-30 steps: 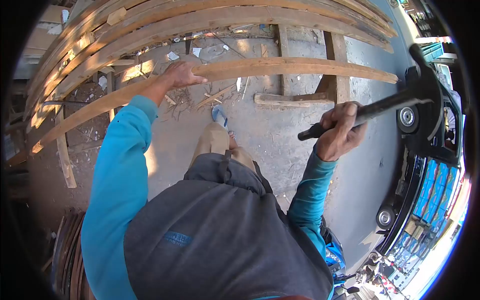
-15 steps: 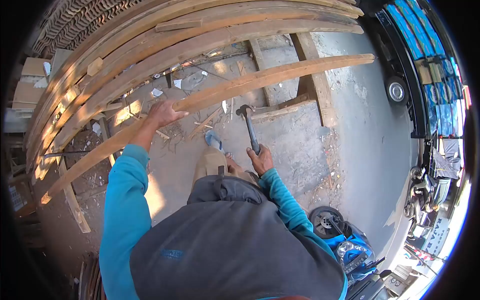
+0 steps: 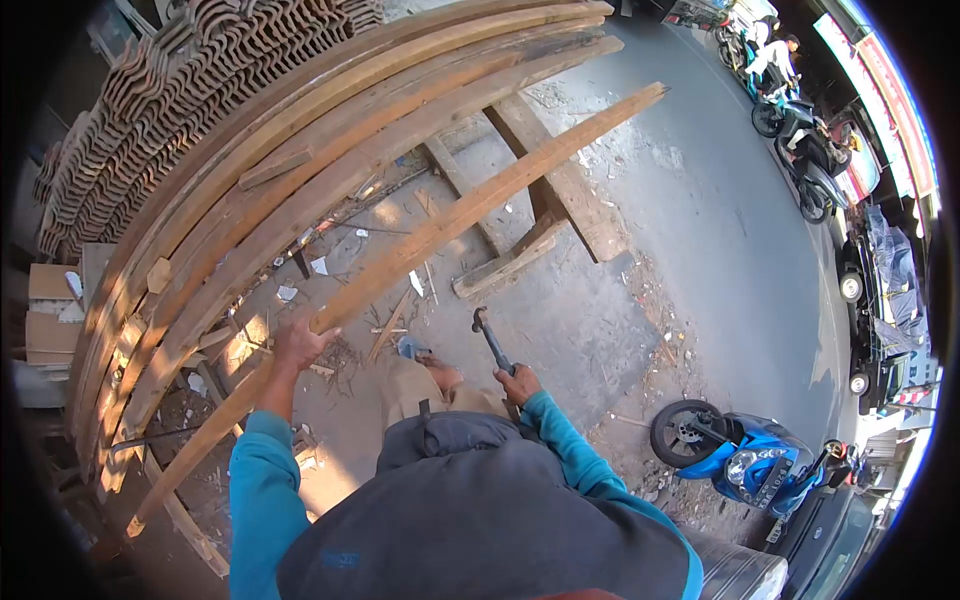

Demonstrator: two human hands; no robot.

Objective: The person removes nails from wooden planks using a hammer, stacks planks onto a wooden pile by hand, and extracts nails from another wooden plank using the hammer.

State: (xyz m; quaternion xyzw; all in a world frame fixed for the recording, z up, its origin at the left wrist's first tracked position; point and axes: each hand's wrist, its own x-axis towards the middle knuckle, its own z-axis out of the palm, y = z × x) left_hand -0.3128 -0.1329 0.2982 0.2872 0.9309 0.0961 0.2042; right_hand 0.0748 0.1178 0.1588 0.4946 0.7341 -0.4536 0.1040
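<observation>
My left hand (image 3: 302, 343) is closed round a long wooden beam (image 3: 440, 228), near its lower-left part. The beam slants up to the right and passes over a wooden trestle (image 3: 560, 190). In my right hand (image 3: 517, 384) is a claw hammer (image 3: 490, 338), gripped by its dark handle with the head pointing up and away from me. The hammer is apart from the beam. My sandalled foot (image 3: 412, 348) shows on the ground between the two hands.
Several long beams (image 3: 330, 175) lie stacked beyond the held one. Roof tiles (image 3: 130, 140) are piled at the upper left. Wood scraps and debris litter the ground. A blue motorcycle (image 3: 745, 462) stands at the lower right, beside a road (image 3: 740, 270) with parked vehicles and people.
My view has turned to the right, so more road and the whole front of the motorcycle show. Both hands keep their holds on the beam and the hammer.
</observation>
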